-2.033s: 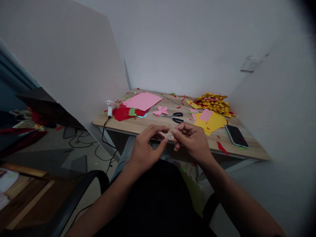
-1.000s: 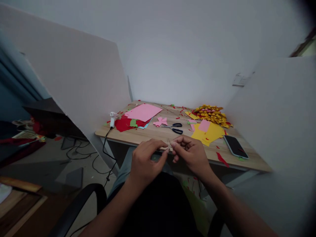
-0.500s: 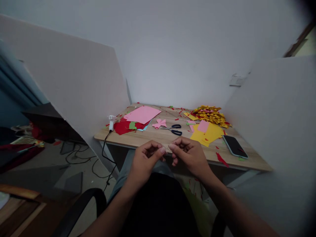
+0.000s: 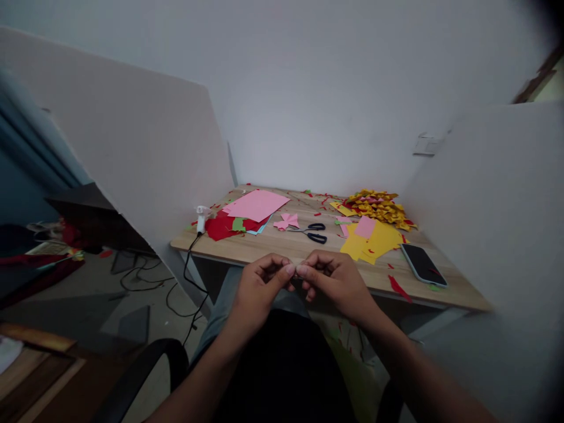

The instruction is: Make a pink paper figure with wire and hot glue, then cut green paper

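Note:
My left hand and my right hand meet above the near edge of the desk, thumbs and fingertips pinched close together. Something small and thin seems to sit between the fingertips, too small to name. Beyond them on the desk lie scissors with dark handles, their blades pointing left. A cut pink paper piece rests by the scissors' tips. Yellow paper sheets with a small pink paper rectangle on top are to the right of the scissors.
On the wooden desk, pink sheets overlap red paper at left, near a white glue gun with a black cord. A heap of yellow folded paper stands at back right. A phone lies at right. White panels flank both sides.
My right hand has moved slightly left, bringing its fingertips closer to those of my left hand. The whole view has shifted a little; the things on the desk lie as before.

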A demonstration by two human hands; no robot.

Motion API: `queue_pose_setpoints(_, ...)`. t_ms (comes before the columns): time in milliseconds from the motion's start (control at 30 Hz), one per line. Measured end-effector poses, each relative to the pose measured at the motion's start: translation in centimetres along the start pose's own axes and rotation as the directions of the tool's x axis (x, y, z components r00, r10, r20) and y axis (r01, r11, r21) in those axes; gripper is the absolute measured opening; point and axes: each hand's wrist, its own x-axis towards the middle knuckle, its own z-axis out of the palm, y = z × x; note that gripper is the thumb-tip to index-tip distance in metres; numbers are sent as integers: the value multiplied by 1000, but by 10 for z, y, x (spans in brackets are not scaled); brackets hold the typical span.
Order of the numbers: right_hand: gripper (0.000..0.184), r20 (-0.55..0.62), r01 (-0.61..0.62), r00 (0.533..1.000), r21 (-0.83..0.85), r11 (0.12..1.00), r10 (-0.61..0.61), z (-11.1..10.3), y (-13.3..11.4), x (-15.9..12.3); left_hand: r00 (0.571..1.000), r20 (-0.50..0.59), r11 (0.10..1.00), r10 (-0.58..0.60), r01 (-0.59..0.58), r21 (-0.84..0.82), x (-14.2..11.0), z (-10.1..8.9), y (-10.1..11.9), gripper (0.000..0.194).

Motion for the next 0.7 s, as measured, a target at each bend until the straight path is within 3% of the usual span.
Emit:
queue_pose_setpoints(500, 44, 82, -67, 994, 11, 998, 66, -1, 1, 11, 985, -124, 985, 124, -107, 134, -7, -2, 2, 14)
queue_pose_setpoints(700, 37, 77, -129, 989, 31, 991, 127, 2, 2, 8, 998, -37, 996, 55, -52, 73, -5, -6, -2, 15)
